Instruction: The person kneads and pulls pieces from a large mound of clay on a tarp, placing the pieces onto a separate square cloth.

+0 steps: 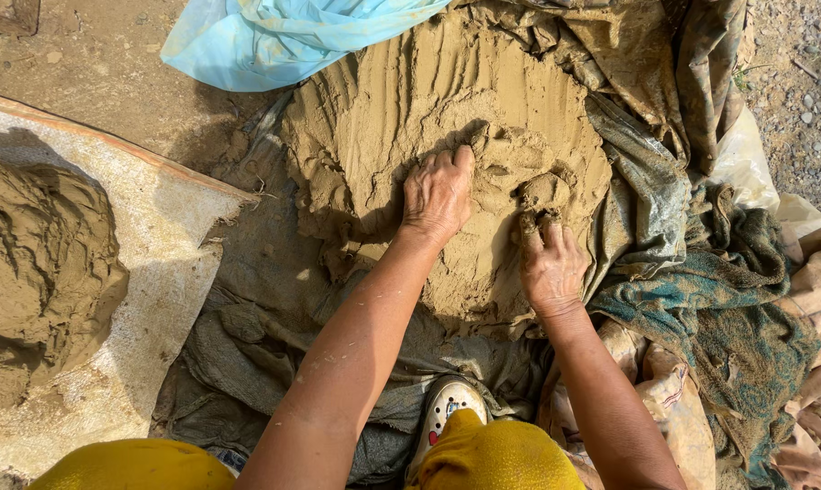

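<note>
Bare dusty ground (93,63) is lying under a spread of mud-stained grey cloth (247,363), and on that cloth a large mound of wet brown clay (410,100) is sitting, ridged with finger furrows. The left hand (438,195) is pressing flat on the middle of the mound, fingers together and spread over the surface, gripping nothing. The right hand (551,268) is digging in just beside it, fingertips curling into the clay below a small lump; how far they are closing I cannot tell. The clay is looking heavy, soft and sticky (it is holding every groove), so it would likely tear off in handfuls best taken from the loose lower edge. A second clay heap (39,272) is resting on a pale woven sack (147,245) to the left, a light blue plastic sheet (274,36) is lying above, and a green patterned cloth (728,318) is bunching at the right.
</note>
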